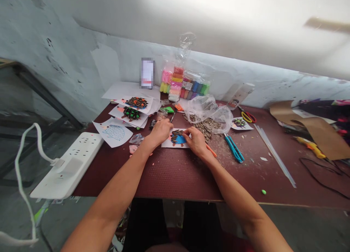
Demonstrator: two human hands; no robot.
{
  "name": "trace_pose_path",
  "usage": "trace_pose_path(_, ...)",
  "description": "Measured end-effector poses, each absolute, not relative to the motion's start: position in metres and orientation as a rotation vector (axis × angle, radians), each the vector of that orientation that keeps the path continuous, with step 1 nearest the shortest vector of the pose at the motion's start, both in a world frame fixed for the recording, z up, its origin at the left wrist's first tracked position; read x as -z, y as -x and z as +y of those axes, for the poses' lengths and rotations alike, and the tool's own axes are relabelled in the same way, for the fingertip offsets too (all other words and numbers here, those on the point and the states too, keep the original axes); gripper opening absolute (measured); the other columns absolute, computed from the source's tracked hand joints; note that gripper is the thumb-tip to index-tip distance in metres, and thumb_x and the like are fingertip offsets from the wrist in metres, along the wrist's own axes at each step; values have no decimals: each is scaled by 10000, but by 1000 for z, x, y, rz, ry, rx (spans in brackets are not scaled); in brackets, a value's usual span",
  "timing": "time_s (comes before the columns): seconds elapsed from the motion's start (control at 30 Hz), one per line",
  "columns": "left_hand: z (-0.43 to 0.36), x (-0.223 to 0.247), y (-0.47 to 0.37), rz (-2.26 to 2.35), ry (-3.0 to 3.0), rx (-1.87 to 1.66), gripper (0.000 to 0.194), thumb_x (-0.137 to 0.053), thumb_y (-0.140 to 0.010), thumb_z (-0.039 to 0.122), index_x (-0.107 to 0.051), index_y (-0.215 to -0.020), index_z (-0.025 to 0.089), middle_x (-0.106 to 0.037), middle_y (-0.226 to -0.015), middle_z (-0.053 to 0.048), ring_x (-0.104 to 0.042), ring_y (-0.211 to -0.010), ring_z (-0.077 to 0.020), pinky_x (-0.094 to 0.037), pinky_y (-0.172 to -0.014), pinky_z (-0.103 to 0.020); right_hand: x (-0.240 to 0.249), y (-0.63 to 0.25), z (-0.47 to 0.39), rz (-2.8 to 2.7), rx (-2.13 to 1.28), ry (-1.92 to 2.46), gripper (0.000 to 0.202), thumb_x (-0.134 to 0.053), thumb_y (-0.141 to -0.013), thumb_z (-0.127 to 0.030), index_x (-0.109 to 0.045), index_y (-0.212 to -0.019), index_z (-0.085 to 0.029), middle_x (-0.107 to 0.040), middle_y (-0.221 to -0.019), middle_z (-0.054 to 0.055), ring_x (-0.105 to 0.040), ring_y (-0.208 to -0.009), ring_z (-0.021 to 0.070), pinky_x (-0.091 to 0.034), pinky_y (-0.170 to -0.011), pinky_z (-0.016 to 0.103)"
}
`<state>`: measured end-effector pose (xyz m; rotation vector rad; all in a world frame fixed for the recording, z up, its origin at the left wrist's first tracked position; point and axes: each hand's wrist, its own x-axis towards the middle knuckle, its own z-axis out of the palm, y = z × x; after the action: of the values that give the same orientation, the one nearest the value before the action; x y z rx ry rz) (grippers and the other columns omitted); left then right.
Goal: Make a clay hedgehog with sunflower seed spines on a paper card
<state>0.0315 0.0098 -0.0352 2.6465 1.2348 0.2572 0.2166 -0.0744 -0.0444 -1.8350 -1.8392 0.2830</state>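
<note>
A small white card (167, 144) lies on the table in front of me, bearing a hedgehog shape of blue clay (179, 139). Striped sunflower seeds (176, 135) stand in rows over the clay's upper left part. My left hand (162, 131) is closed at the card's upper left edge, its fingertips partly hidden. From the right, my right hand (196, 139) pinches thumb and forefinger together at the clay's right side. What sits between those fingertips is too small to make out. Behind the right hand, a heap of loose seeds (207, 127) spills from a clear plastic bag (209, 108).
Finished-looking hedgehog cards (136, 103) and a drawn hedgehog sheet (116, 132) lie left. Packs of coloured clay (186, 86) and a phone (148, 73) stand behind. Rightward are a teal-handled tool (234, 148), scissors (248, 117), glue sticks (275, 155) and a glue gun (311, 147). A power strip (69, 164) is left.
</note>
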Motion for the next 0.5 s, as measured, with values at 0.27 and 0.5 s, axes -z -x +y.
trace_pose_path(0.27,8,32,-33,1240,-2654,-240,363,-492,-958,144,-809,-1135,170,-699,-1101,-146,-682,-1025,-270,-512,-900,-361,39,-212,-74,-1891,-266,1894,109,-635,-919,-152,-702,-848,-200,-699,-930,47,-627,-879,179,-431,-797,268)
trace_pose_path(0.5,8,31,-33,1237,-2638,-247,353,-504,-950,145,-814,-1117,168,-701,-1101,-150,-679,-1024,-269,-514,-904,-368,37,-211,-73,-1912,-266,1907,119,-630,-929,-166,-702,-842,-201,-697,-927,50,-622,-867,181,-422,-780,272)
